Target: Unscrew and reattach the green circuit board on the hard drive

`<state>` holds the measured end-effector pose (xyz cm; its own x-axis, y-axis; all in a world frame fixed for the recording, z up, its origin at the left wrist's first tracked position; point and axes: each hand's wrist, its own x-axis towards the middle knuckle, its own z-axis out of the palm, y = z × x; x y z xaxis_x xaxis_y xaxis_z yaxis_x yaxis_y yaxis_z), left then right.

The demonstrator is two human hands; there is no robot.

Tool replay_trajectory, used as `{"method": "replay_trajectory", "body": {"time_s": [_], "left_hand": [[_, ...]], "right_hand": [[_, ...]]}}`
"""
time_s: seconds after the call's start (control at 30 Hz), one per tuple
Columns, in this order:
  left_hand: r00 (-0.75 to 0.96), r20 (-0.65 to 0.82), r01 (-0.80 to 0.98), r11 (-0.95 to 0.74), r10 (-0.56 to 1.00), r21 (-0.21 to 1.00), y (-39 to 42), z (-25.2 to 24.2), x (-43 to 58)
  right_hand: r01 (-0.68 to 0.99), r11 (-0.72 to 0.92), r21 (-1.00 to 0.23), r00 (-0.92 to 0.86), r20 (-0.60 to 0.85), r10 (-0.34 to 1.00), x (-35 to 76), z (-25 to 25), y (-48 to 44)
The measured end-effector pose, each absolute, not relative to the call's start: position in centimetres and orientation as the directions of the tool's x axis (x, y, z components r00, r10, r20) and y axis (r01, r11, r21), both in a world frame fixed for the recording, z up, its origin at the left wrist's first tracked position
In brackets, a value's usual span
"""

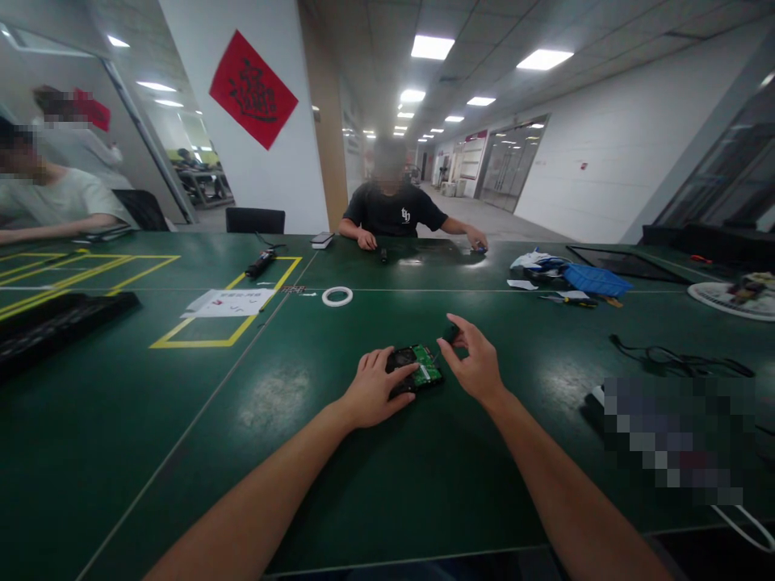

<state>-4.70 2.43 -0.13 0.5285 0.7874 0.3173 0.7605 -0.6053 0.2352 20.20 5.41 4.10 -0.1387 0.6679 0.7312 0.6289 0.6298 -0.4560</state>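
Observation:
A black hard drive (431, 376) with a green circuit board lies flat on the green table in front of me. My left hand (379, 387) grips it from the left, with fingers across its top and the thumb along its near edge. At the drive's right side, my right hand (475, 359) pinches the dark handle of a small screwdriver (450, 332). Its thin shaft slants down toward the board's right edge; whether the tip touches a screw is too small to tell.
A white tape roll (337, 297) lies beyond the drive. Paper sheets (230, 303) are on the left, a blue tray (596, 280) and black cable (678, 359) on the right. A person in a black shirt (393, 211) sits opposite. A black keyboard-like object (66, 323) sits far left.

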Motion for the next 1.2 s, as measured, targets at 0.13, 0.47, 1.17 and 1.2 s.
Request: {"method": "replay_trajectory", "body": {"time_s": [0.13, 0.47, 1.17, 1.2], "left_hand": [[0.57, 0.29, 0.733, -0.635, 0.769, 0.243, 2.7, 0.0, -5.2], [0.569, 0.303, 0.729, -0.639, 0.764, 0.244, 2.7, -0.1, -5.1], [0.562, 0.301, 0.74, -0.631, 0.77, 0.232, 2.6, -0.2, -5.0], [0.563, 0.301, 0.74, -0.632, 0.769, 0.23, 2.6, -0.2, -5.0]], "right_hand": [[0.68, 0.621, -0.389, -0.177, 0.735, 0.654, 20.1, 4.4, 5.2], [0.658, 0.607, -0.446, -0.032, 0.788, 0.614, 20.2, 3.7, 5.6], [0.524, 0.644, -0.557, 0.027, 0.766, 0.642, 19.4, 3.4, 5.7], [0.522, 0.645, -0.558, 0.028, 0.767, 0.641, 19.4, 3.4, 5.7]]}}
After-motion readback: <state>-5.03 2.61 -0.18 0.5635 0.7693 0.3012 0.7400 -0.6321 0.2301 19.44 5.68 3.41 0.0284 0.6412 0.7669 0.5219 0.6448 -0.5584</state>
